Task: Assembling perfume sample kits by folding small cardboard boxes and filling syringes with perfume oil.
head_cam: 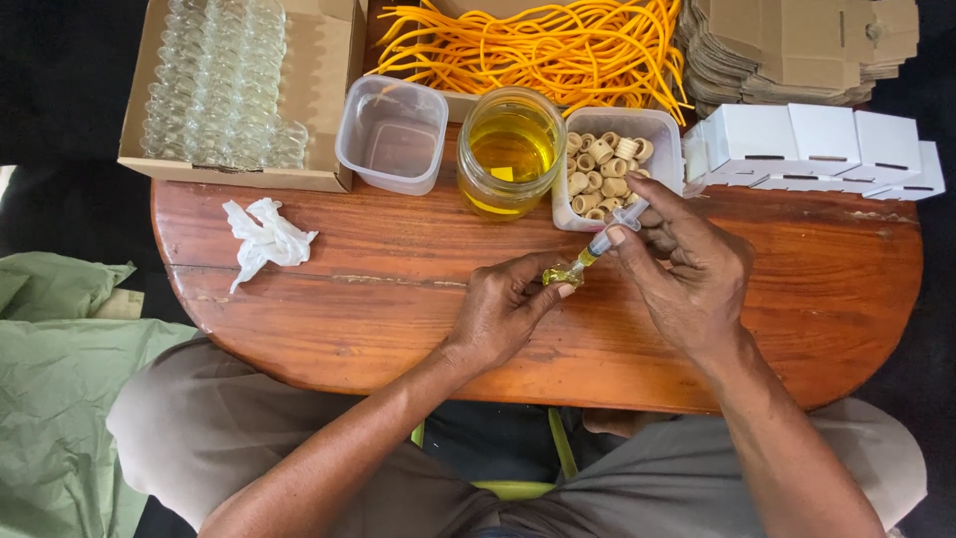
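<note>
Small glass vial (561, 275) pinched in left hand (503, 309) grip, held just above surface (378, 269), yellow liquid already inside; how full, cannot tell

Syringe (609, 233) in right hand (687, 269) grip, fingers closed round barrel, tip at vial mouth; filling looks under way, not finished

Jar of yellow oil (508, 149) behind, well filled

Tub of beige caps (607, 164) beside jar; vial uncapped

Box of empty vials (224, 85) far left, many unfilled; white boxes (817, 144) right; no finished vials in view, so bulk of work judged left

Head cam, looks straight down, close over table (398, 289).
</note>
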